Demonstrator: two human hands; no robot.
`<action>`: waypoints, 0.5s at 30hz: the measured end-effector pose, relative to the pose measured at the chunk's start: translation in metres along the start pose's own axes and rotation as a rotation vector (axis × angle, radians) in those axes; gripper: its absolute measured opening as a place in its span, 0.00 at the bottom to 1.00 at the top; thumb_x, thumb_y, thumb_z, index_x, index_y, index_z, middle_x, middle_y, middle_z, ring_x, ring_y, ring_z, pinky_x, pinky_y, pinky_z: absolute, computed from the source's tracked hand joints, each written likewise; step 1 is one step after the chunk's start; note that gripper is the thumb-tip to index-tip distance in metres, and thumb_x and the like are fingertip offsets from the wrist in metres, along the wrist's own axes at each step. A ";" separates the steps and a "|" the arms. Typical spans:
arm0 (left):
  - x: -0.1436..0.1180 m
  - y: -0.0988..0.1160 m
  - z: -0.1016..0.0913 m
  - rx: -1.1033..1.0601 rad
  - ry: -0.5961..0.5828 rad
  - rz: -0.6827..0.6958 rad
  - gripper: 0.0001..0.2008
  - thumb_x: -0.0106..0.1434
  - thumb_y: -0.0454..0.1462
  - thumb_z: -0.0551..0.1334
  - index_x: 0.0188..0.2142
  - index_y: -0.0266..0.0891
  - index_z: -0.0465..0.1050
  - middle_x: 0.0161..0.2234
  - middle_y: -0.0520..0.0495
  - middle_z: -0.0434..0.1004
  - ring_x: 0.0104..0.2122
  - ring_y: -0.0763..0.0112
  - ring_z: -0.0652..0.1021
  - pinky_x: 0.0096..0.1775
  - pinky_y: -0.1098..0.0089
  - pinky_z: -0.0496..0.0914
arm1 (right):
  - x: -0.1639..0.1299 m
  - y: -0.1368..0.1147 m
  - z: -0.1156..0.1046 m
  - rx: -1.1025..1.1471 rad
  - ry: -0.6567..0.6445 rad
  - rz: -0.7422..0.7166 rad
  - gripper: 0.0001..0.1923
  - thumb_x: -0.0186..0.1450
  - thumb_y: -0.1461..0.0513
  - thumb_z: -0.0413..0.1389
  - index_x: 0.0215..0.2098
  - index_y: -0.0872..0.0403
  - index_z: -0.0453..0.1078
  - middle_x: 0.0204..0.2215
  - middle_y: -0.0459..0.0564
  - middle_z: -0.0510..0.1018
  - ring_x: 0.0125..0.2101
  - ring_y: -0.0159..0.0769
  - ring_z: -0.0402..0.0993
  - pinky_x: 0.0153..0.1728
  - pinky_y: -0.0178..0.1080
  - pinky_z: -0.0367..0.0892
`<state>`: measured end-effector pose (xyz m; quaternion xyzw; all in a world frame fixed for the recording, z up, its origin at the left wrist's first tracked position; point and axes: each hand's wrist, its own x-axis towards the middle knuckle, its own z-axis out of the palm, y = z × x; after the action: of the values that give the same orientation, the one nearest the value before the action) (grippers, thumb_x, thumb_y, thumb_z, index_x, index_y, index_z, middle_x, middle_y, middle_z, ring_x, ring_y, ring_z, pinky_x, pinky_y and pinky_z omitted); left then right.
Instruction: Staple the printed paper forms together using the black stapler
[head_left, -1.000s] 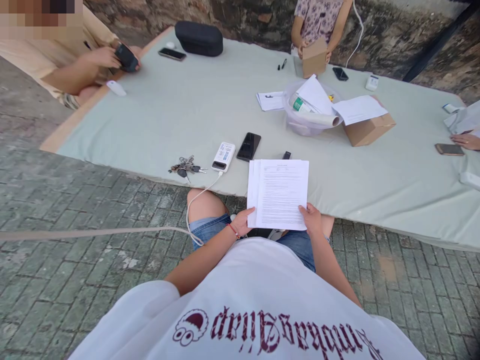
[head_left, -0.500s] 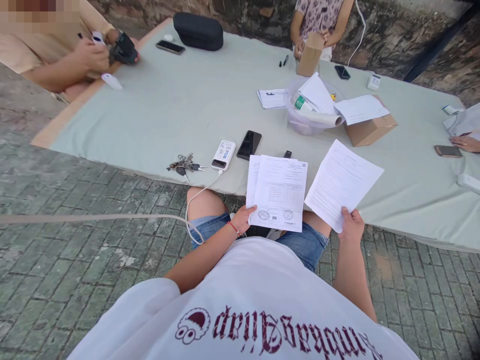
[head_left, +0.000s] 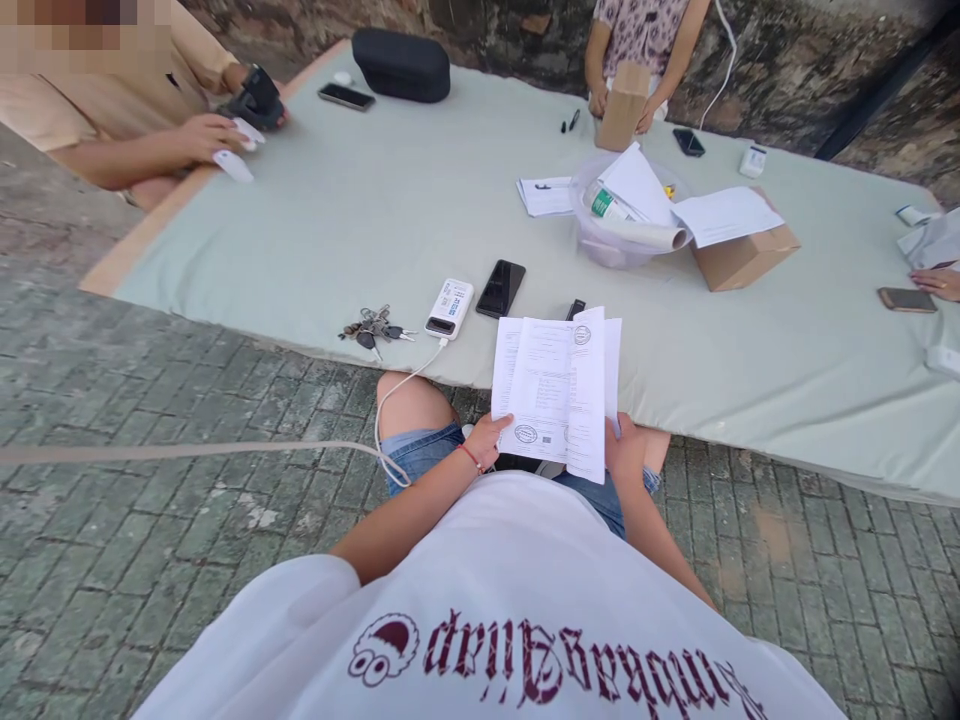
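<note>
Above my lap I hold several printed paper sheets (head_left: 541, 385) with round stamps near their lower edge. My left hand (head_left: 487, 440) pinches their lower left corner, thumb on top. My right hand (head_left: 628, 450) is closed at the right side on a paper sheet (head_left: 586, 400), turned narrow and lying across the right part of the others, a stamp near its top. Some right fingers are hidden behind the paper. Just beyond the sheets, a small black object (head_left: 576, 308) lies on the table, beside a black smartphone (head_left: 501, 288).
A white power bank (head_left: 449, 308) with a cable and a bunch of keys (head_left: 373, 328) lie near the table's front edge. Farther back are a plastic basin (head_left: 611, 250), a cardboard box (head_left: 746, 262) and a black case (head_left: 401, 65). Other people sit around the table.
My right hand has moved left with its sheet, from apart on the right to up against the stack. The left hand stays put. A co-worker at far left has shifted their hands.
</note>
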<state>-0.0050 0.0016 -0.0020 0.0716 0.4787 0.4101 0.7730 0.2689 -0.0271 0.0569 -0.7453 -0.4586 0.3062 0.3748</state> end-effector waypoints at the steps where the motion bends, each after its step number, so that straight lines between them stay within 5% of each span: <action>1: 0.000 0.000 0.000 -0.001 -0.001 -0.001 0.22 0.55 0.33 0.76 0.49 0.28 0.80 0.52 0.28 0.82 0.56 0.41 0.80 0.60 0.43 0.72 | -0.005 -0.001 0.002 -0.044 0.008 -0.002 0.18 0.63 0.45 0.57 0.36 0.50 0.72 0.29 0.52 0.77 0.33 0.48 0.73 0.39 0.49 0.70; 5: 0.001 -0.001 0.000 0.025 0.019 -0.016 0.22 0.55 0.34 0.76 0.49 0.29 0.80 0.51 0.31 0.83 0.54 0.44 0.82 0.59 0.46 0.74 | -0.017 0.003 0.006 -0.149 -0.006 0.022 0.18 0.67 0.45 0.52 0.41 0.49 0.71 0.37 0.56 0.79 0.38 0.52 0.74 0.41 0.48 0.68; 11: 0.001 -0.003 -0.001 0.048 0.027 -0.035 0.24 0.54 0.35 0.77 0.49 0.28 0.81 0.50 0.32 0.84 0.51 0.45 0.83 0.55 0.49 0.77 | -0.013 0.031 0.007 -0.161 -0.028 0.112 0.16 0.63 0.44 0.54 0.33 0.47 0.65 0.35 0.54 0.76 0.39 0.53 0.74 0.43 0.52 0.70; 15: 0.002 -0.002 -0.003 0.052 -0.012 -0.042 0.24 0.53 0.36 0.78 0.48 0.28 0.81 0.47 0.32 0.85 0.48 0.46 0.84 0.53 0.51 0.78 | -0.011 0.046 0.012 0.079 -0.125 0.251 0.18 0.59 0.45 0.62 0.37 0.46 0.68 0.39 0.53 0.81 0.41 0.53 0.78 0.42 0.53 0.74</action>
<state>-0.0063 0.0005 -0.0060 0.0841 0.4859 0.3805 0.7823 0.2762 -0.0481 0.0129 -0.7610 -0.3717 0.4142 0.3334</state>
